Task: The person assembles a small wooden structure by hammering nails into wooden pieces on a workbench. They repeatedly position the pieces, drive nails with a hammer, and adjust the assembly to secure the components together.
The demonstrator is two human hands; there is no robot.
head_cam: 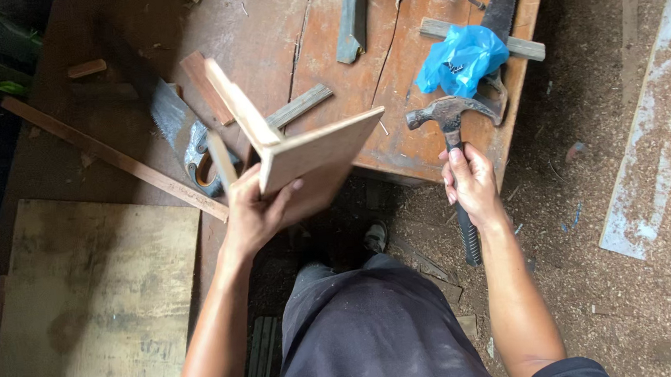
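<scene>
Gripping a joined plywood piece [300, 147], the left hand [256, 211] has its fingers wrapped around the lower corner, where two thin boards meet at an angle. Piece is held up in the air, above the near edge of the reddish workbench [327, 77], tilted. Right hand [472, 184] is closed around the handle of a claw hammer [450, 124]; hammer head sits over the bench edge, just beside the plywood's right corner, not touching it. Blue plastic bag [461, 59] lies on the bench behind the hammer. Handsaw [183, 129] rests at left. Plywood sheet [97, 303] lies lower left. Sawdust covers the floor [591, 192].
</scene>
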